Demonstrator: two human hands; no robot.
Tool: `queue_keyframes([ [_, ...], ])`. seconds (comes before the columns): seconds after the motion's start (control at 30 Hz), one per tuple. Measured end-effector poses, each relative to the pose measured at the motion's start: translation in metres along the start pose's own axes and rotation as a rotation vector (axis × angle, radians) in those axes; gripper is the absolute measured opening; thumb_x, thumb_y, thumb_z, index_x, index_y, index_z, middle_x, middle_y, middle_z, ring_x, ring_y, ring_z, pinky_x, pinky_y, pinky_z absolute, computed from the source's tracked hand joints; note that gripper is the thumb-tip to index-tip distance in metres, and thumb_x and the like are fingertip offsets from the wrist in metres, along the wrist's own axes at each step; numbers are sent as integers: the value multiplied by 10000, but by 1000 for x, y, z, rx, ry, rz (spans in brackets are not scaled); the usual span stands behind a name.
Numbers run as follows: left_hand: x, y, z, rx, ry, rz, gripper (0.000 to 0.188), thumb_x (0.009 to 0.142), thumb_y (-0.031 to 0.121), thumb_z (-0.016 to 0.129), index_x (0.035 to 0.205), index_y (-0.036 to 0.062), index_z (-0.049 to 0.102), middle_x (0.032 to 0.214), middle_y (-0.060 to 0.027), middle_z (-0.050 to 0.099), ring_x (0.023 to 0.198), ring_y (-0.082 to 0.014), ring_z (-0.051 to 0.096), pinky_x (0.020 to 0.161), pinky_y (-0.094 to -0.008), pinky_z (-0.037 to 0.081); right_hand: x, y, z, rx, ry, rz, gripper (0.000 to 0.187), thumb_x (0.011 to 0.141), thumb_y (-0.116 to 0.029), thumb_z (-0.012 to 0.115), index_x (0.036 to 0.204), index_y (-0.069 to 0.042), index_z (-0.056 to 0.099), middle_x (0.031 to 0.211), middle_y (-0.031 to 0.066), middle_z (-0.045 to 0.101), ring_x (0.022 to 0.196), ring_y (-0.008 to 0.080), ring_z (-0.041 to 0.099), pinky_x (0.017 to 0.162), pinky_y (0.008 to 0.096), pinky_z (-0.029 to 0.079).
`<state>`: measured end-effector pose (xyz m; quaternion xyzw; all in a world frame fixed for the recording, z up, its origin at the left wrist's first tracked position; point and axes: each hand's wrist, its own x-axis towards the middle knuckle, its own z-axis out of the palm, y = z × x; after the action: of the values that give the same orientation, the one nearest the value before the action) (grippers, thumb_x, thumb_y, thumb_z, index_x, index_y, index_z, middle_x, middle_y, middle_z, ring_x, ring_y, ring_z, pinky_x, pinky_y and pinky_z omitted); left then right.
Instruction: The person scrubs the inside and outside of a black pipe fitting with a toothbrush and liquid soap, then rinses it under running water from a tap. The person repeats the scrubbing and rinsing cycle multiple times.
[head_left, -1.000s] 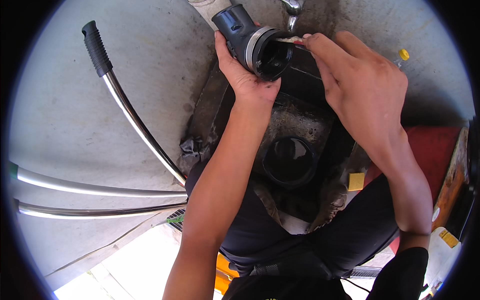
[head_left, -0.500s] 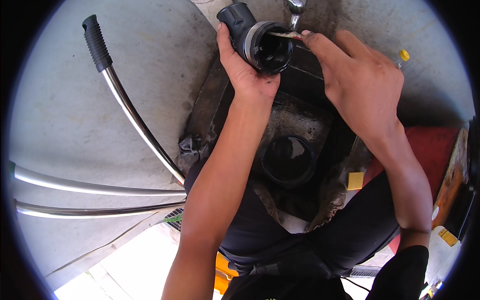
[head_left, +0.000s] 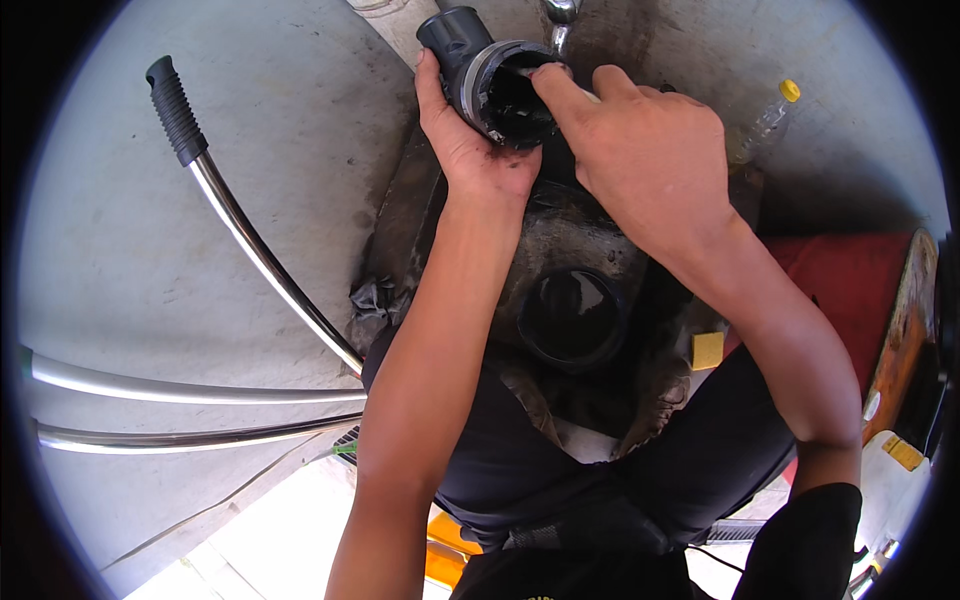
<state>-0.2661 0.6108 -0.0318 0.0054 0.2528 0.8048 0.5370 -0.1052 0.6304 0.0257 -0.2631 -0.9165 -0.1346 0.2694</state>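
My left hand (head_left: 480,160) cradles a black pipe fitting (head_left: 455,42) from below, thumb along its left side. A metal clamp band (head_left: 472,85) circles the fitting near its wide end, and that open mouth is turned toward my right hand. My right hand (head_left: 650,150) is closed on a slim pale tool (head_left: 524,70), its tip inside the mouth at the upper rim. Most of the tool is hidden by my fingers, so its exact kind cannot be told. Dark smudges mark my left palm.
Below my hands stands a dark round pot (head_left: 522,325) with a shiny dark surface inside. A yellow block (head_left: 707,351) lies near my right knee. A clear bottle with a yellow cap (head_left: 789,91) stands back right. Curved metal bars (head_left: 250,240) are at the left, a red surface (head_left: 840,280) at the right.
My right hand has moved left and brought the tool further into the fitting's mouth. The fitting and my left hand sit slightly further left in view.
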Motion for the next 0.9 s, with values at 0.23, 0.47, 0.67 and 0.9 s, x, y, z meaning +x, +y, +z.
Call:
queue_keyframes([
  [0.23,-4,7,-8,35,33,7,633,1010,684,542,1113,87,727,1001,-96,763,944,-290,730,832,-470,630,-5,-30,-26,107,-202,53,154,824,-103,744,946,-19,700,725,129,719,628,260,763,521,360,580],
  [0.47,4,3,-16,36,-127,-2,633,1014,671,549,1133,72,718,1039,-99,765,948,-267,729,830,-448,629,-4,-23,-20,199,-179,42,161,809,-74,737,933,11,679,734,158,718,645,295,762,530,382,578],
  [0.67,15,5,-24,4,-262,-16,679,1019,674,533,1200,42,703,1071,-108,762,985,-258,732,854,-430,633,-3,-23,-17,328,-286,123,344,839,-74,712,1180,-46,683,832,139,715,739,353,750,615,472,583],
  [0.9,10,8,-18,-241,-227,-149,822,949,787,600,1240,21,676,1127,-143,735,1008,-271,731,901,-424,643,-5,-18,-41,247,-350,60,344,848,-77,710,1191,-55,677,799,117,713,734,359,743,615,475,581],
])
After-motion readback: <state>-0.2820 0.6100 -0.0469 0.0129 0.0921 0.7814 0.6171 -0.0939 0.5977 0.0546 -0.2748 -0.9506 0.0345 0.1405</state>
